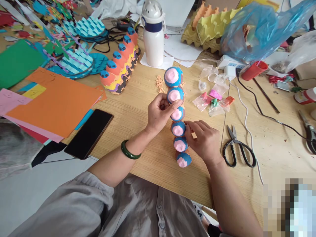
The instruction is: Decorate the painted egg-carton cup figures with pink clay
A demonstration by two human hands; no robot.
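Observation:
A strip of egg-carton cups point(178, 128) runs toward me down the table, its bumps coated in blue with pink clay patches on top. My left hand point(161, 110) grips it near the second and third bumps, thumb on the upper side. On the strip's right side, my right hand point(203, 138) has thumb and index finger pinched against the edge by the fourth bump. Whether a bit of clay is between those fingertips is hidden. Orange crumbs point(160, 84) lie beside the strip's far end.
Scissors point(235, 144) lie right of my right hand, beside a white cable point(245, 121). Small bags of coloured clay point(214, 98) sit beyond. A phone point(89, 133), orange paper point(61, 102), a painted carton strip point(120, 62) and a white bottle point(153, 42) are left and behind.

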